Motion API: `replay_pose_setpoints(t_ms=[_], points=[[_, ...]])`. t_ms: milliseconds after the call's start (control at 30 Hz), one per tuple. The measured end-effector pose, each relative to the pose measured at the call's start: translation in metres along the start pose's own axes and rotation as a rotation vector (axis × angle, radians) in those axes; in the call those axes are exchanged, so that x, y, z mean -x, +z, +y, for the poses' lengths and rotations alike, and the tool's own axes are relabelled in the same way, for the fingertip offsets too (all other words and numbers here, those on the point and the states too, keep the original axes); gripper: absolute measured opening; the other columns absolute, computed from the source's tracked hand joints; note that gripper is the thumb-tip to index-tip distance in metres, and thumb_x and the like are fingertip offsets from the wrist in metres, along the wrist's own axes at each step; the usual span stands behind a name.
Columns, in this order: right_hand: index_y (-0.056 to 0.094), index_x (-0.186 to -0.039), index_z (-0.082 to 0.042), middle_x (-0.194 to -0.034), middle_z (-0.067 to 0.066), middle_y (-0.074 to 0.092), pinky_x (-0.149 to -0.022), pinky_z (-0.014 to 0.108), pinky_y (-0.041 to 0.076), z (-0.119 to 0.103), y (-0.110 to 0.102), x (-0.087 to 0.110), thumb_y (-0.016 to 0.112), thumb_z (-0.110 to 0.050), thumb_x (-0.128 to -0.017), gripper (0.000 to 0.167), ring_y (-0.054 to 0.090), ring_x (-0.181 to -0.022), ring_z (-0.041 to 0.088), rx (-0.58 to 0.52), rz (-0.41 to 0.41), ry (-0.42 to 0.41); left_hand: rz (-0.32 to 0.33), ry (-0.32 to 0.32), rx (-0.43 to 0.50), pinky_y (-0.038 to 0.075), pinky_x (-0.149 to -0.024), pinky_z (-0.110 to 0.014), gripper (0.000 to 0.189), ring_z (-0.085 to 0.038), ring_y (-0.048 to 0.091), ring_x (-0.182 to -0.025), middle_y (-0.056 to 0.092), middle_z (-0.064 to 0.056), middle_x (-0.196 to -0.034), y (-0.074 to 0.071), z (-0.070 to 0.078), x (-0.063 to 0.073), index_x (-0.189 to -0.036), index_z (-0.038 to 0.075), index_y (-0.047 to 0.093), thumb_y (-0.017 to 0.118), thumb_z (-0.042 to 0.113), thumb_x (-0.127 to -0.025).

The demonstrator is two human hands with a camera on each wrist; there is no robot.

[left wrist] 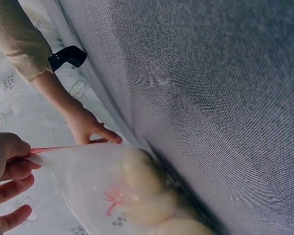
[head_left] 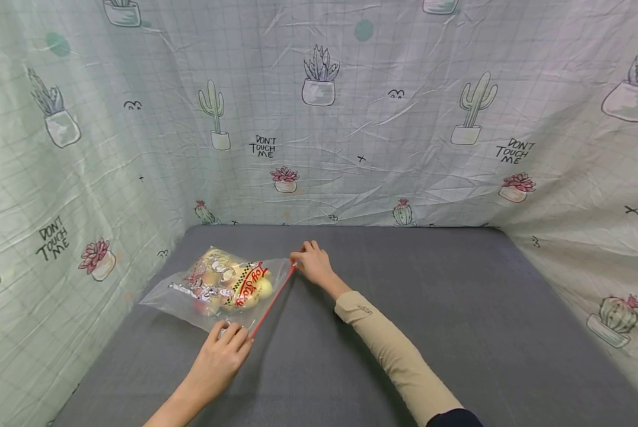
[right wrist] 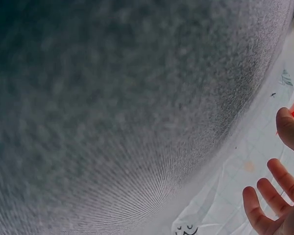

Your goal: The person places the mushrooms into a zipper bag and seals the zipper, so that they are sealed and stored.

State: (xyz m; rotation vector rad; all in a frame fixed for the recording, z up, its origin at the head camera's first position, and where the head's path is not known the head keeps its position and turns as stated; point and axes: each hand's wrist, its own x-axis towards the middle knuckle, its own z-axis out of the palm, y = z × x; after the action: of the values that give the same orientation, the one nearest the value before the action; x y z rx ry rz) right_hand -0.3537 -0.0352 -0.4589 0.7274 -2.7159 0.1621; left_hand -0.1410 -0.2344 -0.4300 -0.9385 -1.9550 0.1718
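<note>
A clear plastic zip bag (head_left: 164, 292) with a red closure strip (head_left: 272, 303) and "Toy Story" print lies at the left of the table. Pale yellow round things (head_left: 265, 289), some with a reddish tint, fill its middle; the print partly hides them. My left hand (head_left: 222, 354) pinches the near end of the red strip between thumb and index finger, its other fingers spread apart in the left wrist view. At the strip's far end, my right hand (head_left: 315, 264) pinches the other corner. Between both hands the strip is stretched straight.
The dark grey cloth-covered table (head_left: 431, 296) extends to the right of the bag. A pale curtain (head_left: 361, 118) printed with potted cacti stands behind the table and along its left and right sides.
</note>
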Motion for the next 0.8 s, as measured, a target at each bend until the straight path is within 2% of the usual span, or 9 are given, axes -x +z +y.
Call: replay_pose_setpoints(t_ms=[433, 633, 733, 800], points=[[0.063, -0.092, -0.035, -0.1, 0.001, 0.049, -0.057, 0.025, 0.037, 0.001, 0.0, -0.001, 0.058, -0.03, -0.084, 0.011, 0.042, -0.09, 0.016, 0.003, -0.008, 0.014, -0.008, 0.01, -0.006, 0.039, -0.072, -0.038, 0.049, -0.02, 0.05, -0.07, 0.051, -0.004, -0.069, 0.001, 0.002, -0.001, -0.061, 0.005, 0.056, 0.024, 0.012, -0.097], [0.062, -0.096, -0.032, -0.1, 0.001, 0.051, -0.057, 0.024, 0.038, 0.002, -0.001, -0.002, 0.058, -0.027, -0.085, 0.013, 0.045, -0.091, 0.017, 0.016, 0.005, -0.029, -0.044, -0.002, -0.005, 0.041, -0.071, -0.037, 0.052, -0.019, 0.05, -0.07, 0.051, -0.004, -0.069, 0.007, 0.009, 0.001, -0.062, 0.005, 0.057, 0.018, 0.009, -0.097], [0.061, -0.099, -0.03, -0.099, 0.001, 0.052, -0.058, 0.025, 0.04, 0.002, -0.003, 0.0, 0.058, -0.027, -0.085, 0.014, 0.046, -0.09, 0.016, 0.031, 0.027, -0.065, -0.054, -0.022, 0.006, 0.041, -0.071, -0.038, 0.044, -0.02, 0.049, -0.069, 0.049, -0.004, -0.068, 0.009, 0.011, 0.003, -0.062, 0.005, 0.056, 0.025, 0.005, -0.093], [0.061, -0.099, -0.029, -0.098, 0.001, 0.053, -0.058, 0.025, 0.041, 0.001, -0.004, 0.001, 0.058, -0.028, -0.085, 0.015, 0.046, -0.09, 0.016, 0.036, 0.045, -0.084, -0.041, -0.038, 0.022, 0.041, -0.07, -0.038, 0.033, -0.021, 0.049, -0.069, 0.049, -0.005, -0.067, 0.01, 0.012, 0.003, -0.061, 0.005, 0.055, 0.032, 0.004, -0.086]])
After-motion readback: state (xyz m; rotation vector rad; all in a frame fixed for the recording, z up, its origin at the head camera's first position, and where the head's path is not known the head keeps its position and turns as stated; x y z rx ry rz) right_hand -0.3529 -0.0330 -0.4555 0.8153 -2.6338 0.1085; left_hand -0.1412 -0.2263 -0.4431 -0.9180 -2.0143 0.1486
